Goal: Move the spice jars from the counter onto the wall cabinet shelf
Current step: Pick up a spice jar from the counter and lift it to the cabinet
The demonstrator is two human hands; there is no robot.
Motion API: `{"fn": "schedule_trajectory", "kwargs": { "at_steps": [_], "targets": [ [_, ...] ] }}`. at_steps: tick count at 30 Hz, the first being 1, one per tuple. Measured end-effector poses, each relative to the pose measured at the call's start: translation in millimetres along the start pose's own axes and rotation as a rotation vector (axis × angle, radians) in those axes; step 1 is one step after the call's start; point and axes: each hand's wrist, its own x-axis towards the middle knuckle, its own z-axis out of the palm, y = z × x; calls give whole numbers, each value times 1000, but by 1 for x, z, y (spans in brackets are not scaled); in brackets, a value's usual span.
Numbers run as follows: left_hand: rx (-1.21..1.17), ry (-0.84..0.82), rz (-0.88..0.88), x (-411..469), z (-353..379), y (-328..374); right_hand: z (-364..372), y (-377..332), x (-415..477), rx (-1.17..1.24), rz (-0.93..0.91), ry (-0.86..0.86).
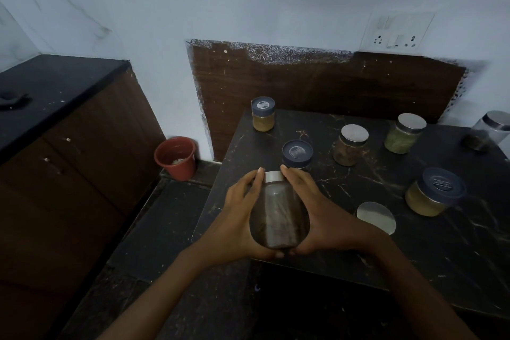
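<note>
I hold a clear glass jar with a silver lid and dark brown contents between both hands, above the near left corner of the black marble counter. My left hand cups its left side and my right hand its right side. Several other spice jars stand on the counter: a blue-lidded yellow one at the back left, a blue-lidded jar just behind the held one, a silver-lidded brown one, a silver-lidded green one, a wide blue-lidded yellow one. No wall cabinet shelf is in view.
A silver lid lies near my right hand; what is under it cannot be made out. A clear jar stands at the far right edge. A red bucket sits on the floor by the wall. A lower black-topped cabinet is at left. A wall socket is above.
</note>
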Motion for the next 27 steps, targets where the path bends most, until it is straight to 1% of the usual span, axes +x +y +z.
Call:
{"fn": "schedule_trajectory", "kwargs": {
  "at_steps": [5, 8, 11, 13, 16, 20, 22, 24, 27],
  "targets": [
    [-171, 49, -13, -7, -4, 3, -16, 0, -10, 174, 52, -98],
    [-210, 12, -11, -9, -5, 6, -15, -3, -10, 154, 57, -70],
    [-115, -14, 15, -7, -4, 9, -11, -5, -10, 113, 40, -49],
    [-70, -18, -3, -6, -5, 12, -10, -7, -9, 80, 26, -39],
    [-132, 5, -3, -7, -7, 14, -12, -8, -11, 105, 26, -50],
    [-253, 17, -12, -11, -7, 16, -18, -5, -13, 147, 58, -156],
    [-280, -2, -26, -11, -7, 15, -17, -5, -12, 144, 71, -144],
    [-214, -37, -31, -11, -6, 14, -15, -7, -12, 124, 67, -98],
    [-35, -43, 0, -9, -3, 14, -11, -11, -12, 72, 39, -63]
  ]
}}
